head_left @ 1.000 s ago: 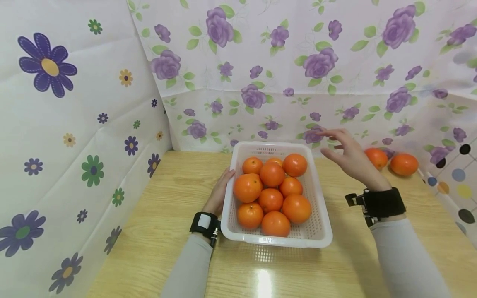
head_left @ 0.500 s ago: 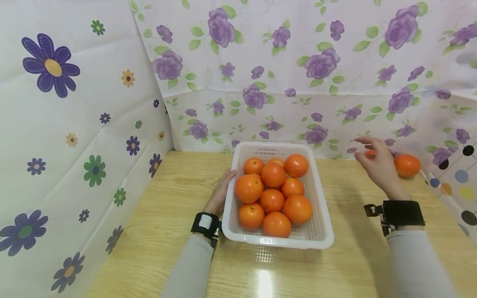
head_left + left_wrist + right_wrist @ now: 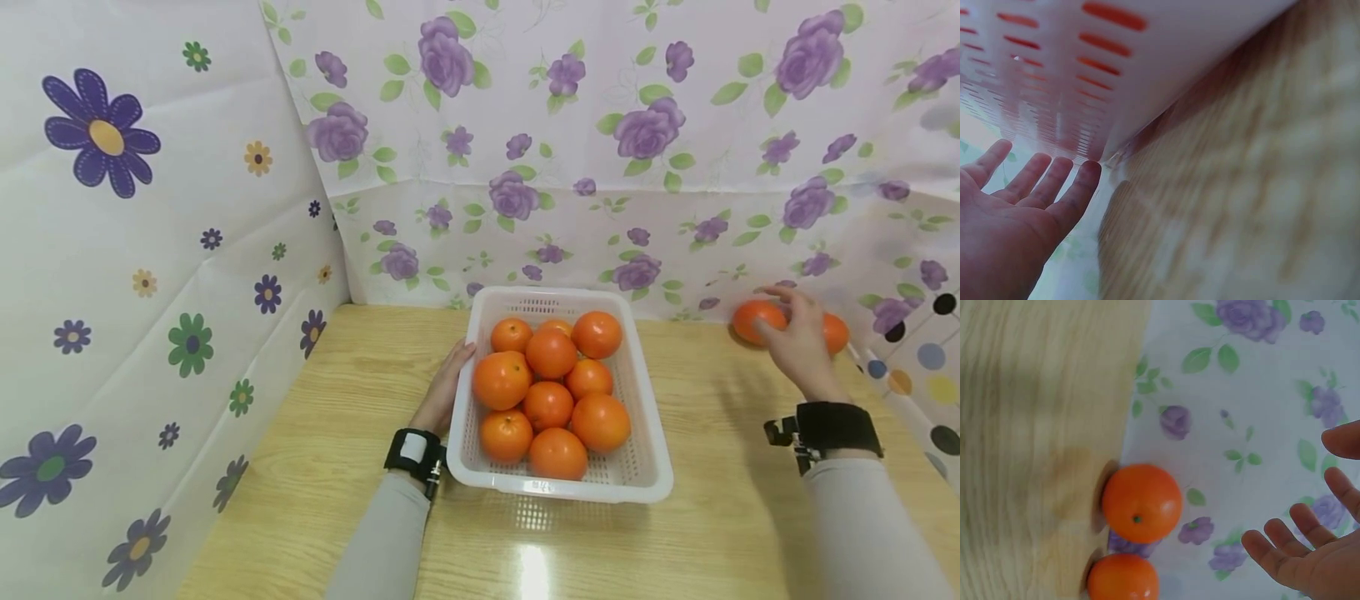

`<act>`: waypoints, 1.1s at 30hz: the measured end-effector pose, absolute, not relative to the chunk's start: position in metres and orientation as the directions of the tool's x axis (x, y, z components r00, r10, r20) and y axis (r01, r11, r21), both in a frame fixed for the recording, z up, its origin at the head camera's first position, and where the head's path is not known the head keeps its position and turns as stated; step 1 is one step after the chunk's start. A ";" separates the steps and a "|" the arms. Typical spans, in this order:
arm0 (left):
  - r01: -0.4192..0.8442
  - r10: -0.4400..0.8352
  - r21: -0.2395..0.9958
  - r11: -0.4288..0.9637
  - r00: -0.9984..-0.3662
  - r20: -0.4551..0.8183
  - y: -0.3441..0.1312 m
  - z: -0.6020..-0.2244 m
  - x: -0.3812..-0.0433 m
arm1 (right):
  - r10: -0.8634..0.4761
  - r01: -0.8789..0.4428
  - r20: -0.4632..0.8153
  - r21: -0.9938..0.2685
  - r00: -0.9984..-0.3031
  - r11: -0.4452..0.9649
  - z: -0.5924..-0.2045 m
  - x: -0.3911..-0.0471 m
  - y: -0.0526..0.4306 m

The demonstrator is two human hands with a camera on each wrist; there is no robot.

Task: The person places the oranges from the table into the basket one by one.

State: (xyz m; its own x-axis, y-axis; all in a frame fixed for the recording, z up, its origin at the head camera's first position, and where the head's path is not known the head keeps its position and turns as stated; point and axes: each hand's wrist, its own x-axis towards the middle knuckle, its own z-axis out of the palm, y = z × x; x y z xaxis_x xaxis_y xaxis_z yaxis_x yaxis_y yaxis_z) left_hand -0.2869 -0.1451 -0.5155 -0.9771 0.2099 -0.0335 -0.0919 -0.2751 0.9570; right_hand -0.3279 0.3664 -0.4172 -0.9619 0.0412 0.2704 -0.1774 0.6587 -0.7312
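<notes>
A white perforated plastic basket [image 3: 555, 487] stands on the table, filled with several oranges [image 3: 548, 405]. My left hand [image 3: 442, 387] rests against the basket's left side; in the left wrist view its fingers [image 3: 1079, 187] stretch out along the slotted wall [image 3: 1054, 81]. At the back right lie two loose oranges, the nearer-to-basket one [image 3: 757, 322] and another orange [image 3: 836, 333] partly hidden behind my right hand [image 3: 801, 346]. That hand hovers over them, fingers spread and holding nothing. The right wrist view shows both, one orange [image 3: 1142, 503] with a green stem spot, apart from the fingers.
Behind the table hangs a white sheet [image 3: 450, 225] with purple flowers, and another flowered sheet [image 3: 225, 217] closes off the left side. A dotted cloth [image 3: 918, 392] borders the right. Wooden tabletop [image 3: 697, 417] lies between the basket and the loose oranges.
My right hand has moved right and down from beside the basket's far right corner to the two loose oranges. The left hand and basket stay in place.
</notes>
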 end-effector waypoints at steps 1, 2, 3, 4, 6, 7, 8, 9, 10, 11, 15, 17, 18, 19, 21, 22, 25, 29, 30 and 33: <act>-0.096 0.208 0.957 -0.272 -0.977 -0.038 -0.145 -0.515 -0.287 | 0.048 -0.171 0.271 -0.725 -0.961 0.667 -0.419 -0.329 0.369; -0.098 0.208 0.958 -0.270 -0.977 -0.041 -0.145 -0.515 -0.287 | 0.051 -0.165 0.267 -0.724 -0.962 0.670 -0.420 -0.330 0.371; -0.100 0.207 0.958 -0.269 -0.977 -0.044 -0.144 -0.515 -0.288 | 0.054 -0.160 0.266 -0.720 -0.963 0.675 -0.421 -0.331 0.373; -0.100 0.207 0.958 -0.268 -0.977 -0.045 -0.144 -0.515 -0.288 | 0.057 -0.155 0.263 -0.716 -0.963 0.680 -0.422 -0.332 0.375; -0.100 0.209 0.958 -0.268 -0.977 -0.043 -0.144 -0.515 -0.289 | 0.058 -0.144 0.250 -0.717 -0.967 0.682 -0.425 -0.335 0.379; -0.098 0.209 0.958 -0.269 -0.977 -0.041 -0.143 -0.515 -0.289 | 0.057 -0.137 0.239 -0.719 -0.969 0.681 -0.426 -0.337 0.381; -0.094 0.208 0.958 -0.270 -0.977 -0.038 -0.143 -0.515 -0.289 | 0.059 -0.128 0.228 -0.721 -0.972 0.680 -0.427 -0.338 0.383; -0.095 0.205 0.958 -0.271 -0.978 -0.039 -0.143 -0.515 -0.289 | 0.061 -0.121 0.221 -0.721 -0.973 0.682 -0.429 -0.340 0.384; -0.097 0.203 0.958 -0.272 -0.978 -0.041 -0.143 -0.515 -0.289 | 0.066 -0.110 0.212 -0.721 -0.975 0.685 -0.430 -0.343 0.386; -0.097 0.204 0.958 -0.271 -0.978 -0.041 -0.143 -0.516 -0.289 | 0.072 -0.101 0.206 -0.718 -0.976 0.688 -0.432 -0.345 0.387; -0.108 0.200 0.958 -0.266 -0.978 -0.054 -0.144 -0.516 -0.287 | 0.089 -0.072 0.186 -0.713 -0.978 0.698 -0.437 -0.357 0.391; -0.107 0.206 0.957 -0.269 -0.977 -0.051 -0.144 -0.516 -0.286 | 0.093 -0.059 0.174 -0.707 -0.980 0.705 -0.439 -0.363 0.393; -0.107 0.206 0.956 -0.272 -0.977 -0.051 -0.144 -0.516 -0.286 | 0.092 -0.052 0.164 -0.706 -0.982 0.706 -0.441 -0.365 0.394; -0.106 0.208 0.956 -0.275 -0.977 -0.048 -0.144 -0.516 -0.286 | 0.092 -0.043 0.153 -0.705 -0.984 0.708 -0.442 -0.367 0.395; -0.103 0.207 0.955 -0.278 -0.977 -0.046 -0.145 -0.515 -0.285 | 0.093 -0.029 0.136 -0.701 -0.986 0.713 -0.444 -0.372 0.397; -0.104 0.209 0.955 -0.279 -0.977 -0.045 -0.145 -0.515 -0.285 | 0.094 -0.024 0.130 -0.698 -0.987 0.715 -0.445 -0.374 0.398; -0.106 0.209 0.957 -0.270 -0.977 -0.049 -0.144 -0.514 -0.285 | 0.096 -0.009 0.113 -0.690 -0.989 0.724 -0.447 -0.379 0.400; -0.110 0.209 0.957 -0.269 -0.976 -0.053 -0.144 -0.514 -0.285 | 0.090 -0.013 0.120 -0.668 -0.989 0.744 -0.451 -0.387 0.402; -0.110 0.210 0.956 -0.271 -0.976 -0.053 -0.144 -0.514 -0.285 | 0.087 -0.018 0.125 -0.662 -0.988 0.749 -0.452 -0.389 0.403; -0.109 0.209 0.955 -0.277 -0.977 -0.050 -0.145 -0.515 -0.285 | 0.078 -0.031 0.138 -0.648 -0.987 0.761 -0.458 -0.395 0.406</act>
